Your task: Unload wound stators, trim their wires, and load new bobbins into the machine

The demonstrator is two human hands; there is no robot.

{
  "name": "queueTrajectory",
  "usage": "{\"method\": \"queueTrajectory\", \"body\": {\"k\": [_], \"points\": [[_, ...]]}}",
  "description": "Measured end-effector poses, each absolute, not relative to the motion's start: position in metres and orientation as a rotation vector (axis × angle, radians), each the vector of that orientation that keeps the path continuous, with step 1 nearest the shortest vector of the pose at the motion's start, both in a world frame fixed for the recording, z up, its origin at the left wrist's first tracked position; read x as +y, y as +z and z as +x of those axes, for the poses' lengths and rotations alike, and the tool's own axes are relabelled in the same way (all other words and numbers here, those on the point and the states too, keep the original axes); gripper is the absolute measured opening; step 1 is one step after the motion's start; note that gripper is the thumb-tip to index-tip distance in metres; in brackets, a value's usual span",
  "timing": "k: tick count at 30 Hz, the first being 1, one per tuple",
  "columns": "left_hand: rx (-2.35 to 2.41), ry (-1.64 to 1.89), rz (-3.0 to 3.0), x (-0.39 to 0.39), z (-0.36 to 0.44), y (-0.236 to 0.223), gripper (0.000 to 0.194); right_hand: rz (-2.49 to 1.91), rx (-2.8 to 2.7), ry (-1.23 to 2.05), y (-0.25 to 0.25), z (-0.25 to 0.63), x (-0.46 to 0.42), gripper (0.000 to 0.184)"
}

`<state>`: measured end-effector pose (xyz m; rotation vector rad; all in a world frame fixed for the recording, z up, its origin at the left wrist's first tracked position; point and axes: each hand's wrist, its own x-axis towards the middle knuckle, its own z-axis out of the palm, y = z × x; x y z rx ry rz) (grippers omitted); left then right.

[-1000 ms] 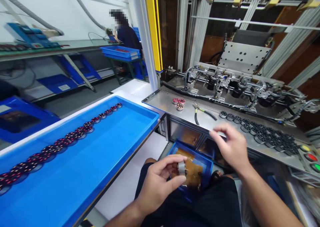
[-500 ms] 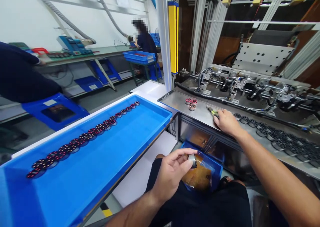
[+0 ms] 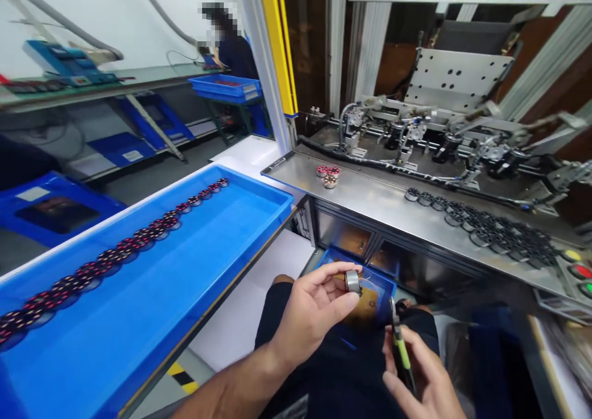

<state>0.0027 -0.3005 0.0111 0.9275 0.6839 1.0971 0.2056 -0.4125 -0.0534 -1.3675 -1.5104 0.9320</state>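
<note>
Nearest, over the lap [image 3: 342, 376], the right hand [image 3: 420, 370] has its fingers curled round a pair of pliers [image 3: 401, 347]; whether the jaws are apart cannot be told. Their long axis runs up and away from the body, head foremost. Slightly farther off, the left hand [image 3: 308, 320] pinches a grey-banded part [image 3: 353, 281] between thumb and fingertips, short of the front edge of the worktop [image 3: 370, 206]. The part lies left of and beyond the pliers' head, apart from it; fine wires [image 3: 366, 279] jut from its right side, so the wired side faces the right hand.

Behind the part is a blue bin [image 3: 387, 286]. Leftward, a tray [image 3: 231, 222] carries wound parts [image 3: 111, 260] along its far long edge. On the worktop, three loose parts [image 3: 330, 182] stand towards the left end, black rings [image 3: 499, 231] towards the right.
</note>
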Motion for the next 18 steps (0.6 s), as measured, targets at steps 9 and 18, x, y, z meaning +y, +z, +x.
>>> {"method": "queueTrajectory", "body": {"k": [9, 18], "points": [[0.631, 1.07, 0.996, -0.306, 0.025, 0.021, 0.033, -1.314, -1.785, 0.566, -0.037, 0.212, -0.407, 0.068], [0.658, 1.07, 1.021, -0.309, 0.018, 0.019, 0.034, -1.238, -1.824, 0.519, -0.03, 0.205, -0.396, 0.069]]}}
